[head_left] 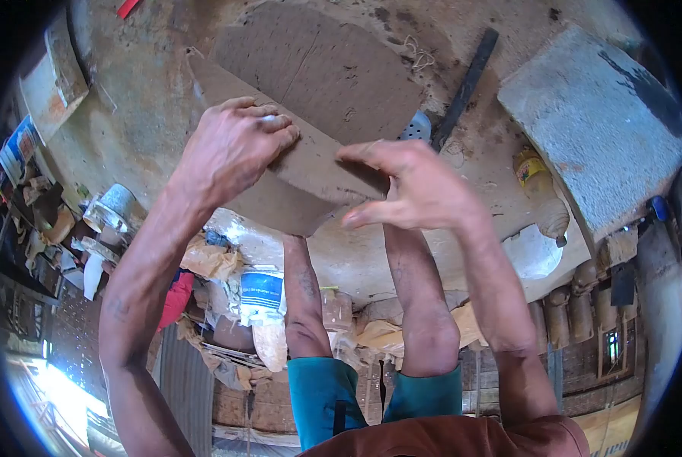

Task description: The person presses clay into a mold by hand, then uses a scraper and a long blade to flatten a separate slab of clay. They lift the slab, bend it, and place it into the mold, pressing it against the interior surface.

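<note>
A flat brown slab of wet-looking clay [326, 76] with a rounded outline lies on the ground. Its near part is lifted and folded over as a smooth strip [310, 156], and a curved flap [280, 204] hangs toward my shins. My left hand [238, 148] is closed over the strip's left part, its fingers curled at the fold. At the strip's right end is my right hand [417, 183], thumb and fingers spread apart, fingertips near or touching the clay. Whether anything sits under the right palm is hidden.
A dark flat bar [467, 87] lies to the right, beside a light-blue perforated piece [417, 126]. Farther right are a thick grey block [592, 129] and a plastic bottle [541, 190] on its side. A bucket [118, 202] and assorted clutter stand at left.
</note>
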Tool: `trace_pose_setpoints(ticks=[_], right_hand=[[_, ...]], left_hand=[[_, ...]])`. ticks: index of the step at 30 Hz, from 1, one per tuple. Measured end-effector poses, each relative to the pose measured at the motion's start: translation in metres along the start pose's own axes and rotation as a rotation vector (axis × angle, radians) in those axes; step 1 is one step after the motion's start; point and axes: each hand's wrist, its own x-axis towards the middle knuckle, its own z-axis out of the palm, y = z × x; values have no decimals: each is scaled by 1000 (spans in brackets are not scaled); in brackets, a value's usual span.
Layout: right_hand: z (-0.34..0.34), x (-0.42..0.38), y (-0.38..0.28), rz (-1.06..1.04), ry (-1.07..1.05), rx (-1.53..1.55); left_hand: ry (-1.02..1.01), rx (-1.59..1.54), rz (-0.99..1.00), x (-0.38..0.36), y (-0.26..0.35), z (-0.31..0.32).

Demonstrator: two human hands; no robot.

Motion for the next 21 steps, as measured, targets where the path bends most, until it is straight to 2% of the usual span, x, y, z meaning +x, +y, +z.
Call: trace_pose_setpoints(ticks=[1,3,5,8,11,13,15,16,19,20,21], right_hand=[[-7,2,10,-2,-16,0],[-22,26,41,84,2,254],[-19,72,62,70,-21,219],[21,148,76,43,-110,239],[70,184,59,-2,-211,230],[94,193,56,-38,-257,190],[112,190,59,21,-158,425],[115,184,55,-47,-95,399],[116,170,44,-77,-152,509],[113,170,45,-36,-197,618],[97,149,24,-70,-194,661]], left_hand=[[55,26,11,-10,4,3],[77,37,-16,-23,10,7],[81,54,-38,-27,18,3],[107,40,-79,-38,28,8],[133,39,-95,-47,34,8],[144,37,-107,-55,35,8],[179,10,-144,-59,38,14],[243,-43,-164,-57,39,18],[190,-154,-196,-50,34,23],[202,-322,-250,-47,35,24],[215,-321,-271,-44,37,25]])
